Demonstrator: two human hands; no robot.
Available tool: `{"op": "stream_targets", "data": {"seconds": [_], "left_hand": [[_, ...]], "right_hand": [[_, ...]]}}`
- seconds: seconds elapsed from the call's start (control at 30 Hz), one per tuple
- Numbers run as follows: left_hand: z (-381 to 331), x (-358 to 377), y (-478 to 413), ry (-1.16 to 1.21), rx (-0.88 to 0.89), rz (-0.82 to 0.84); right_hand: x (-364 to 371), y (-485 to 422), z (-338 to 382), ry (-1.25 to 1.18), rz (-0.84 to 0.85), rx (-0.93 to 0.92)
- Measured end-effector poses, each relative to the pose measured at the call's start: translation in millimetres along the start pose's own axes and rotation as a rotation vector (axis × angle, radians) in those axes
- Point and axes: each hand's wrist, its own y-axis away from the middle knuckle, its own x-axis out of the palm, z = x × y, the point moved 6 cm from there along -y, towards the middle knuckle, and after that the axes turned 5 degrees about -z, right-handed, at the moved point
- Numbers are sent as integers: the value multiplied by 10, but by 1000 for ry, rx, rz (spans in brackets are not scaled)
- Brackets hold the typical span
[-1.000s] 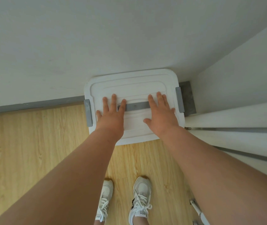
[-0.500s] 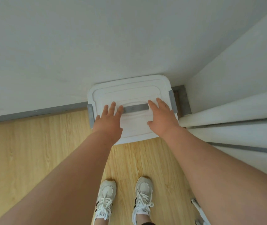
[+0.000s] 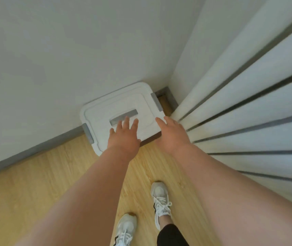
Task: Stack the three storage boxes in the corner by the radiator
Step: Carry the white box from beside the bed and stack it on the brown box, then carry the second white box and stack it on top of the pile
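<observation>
Currently both hands, left hand [image 3: 124,137] and right hand [image 3: 172,134], are hovering open, gripping nothing, over the white storage box [image 3: 124,110] at frame centre, wedged beside the radiator [image 3: 248,110]; a careless nudge risks skewing it.

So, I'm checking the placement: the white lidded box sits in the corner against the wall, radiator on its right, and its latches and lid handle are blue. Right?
Not quite. The head view shows the storage box in the corner, with the radiator on its right, but its latches and lid handle are grey, not blue.
</observation>
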Motion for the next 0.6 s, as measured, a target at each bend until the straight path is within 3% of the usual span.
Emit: {"op": "stream_targets", "data": {"seconds": [0.33,0.6], "left_hand": [[-668,135,801,-216,280,78],[-1771,571,1643,-402,589,149]], "right_hand": [[214,1420,-435,-219,-79,255],[614,2852,-1069,-339,-182,557]]}}
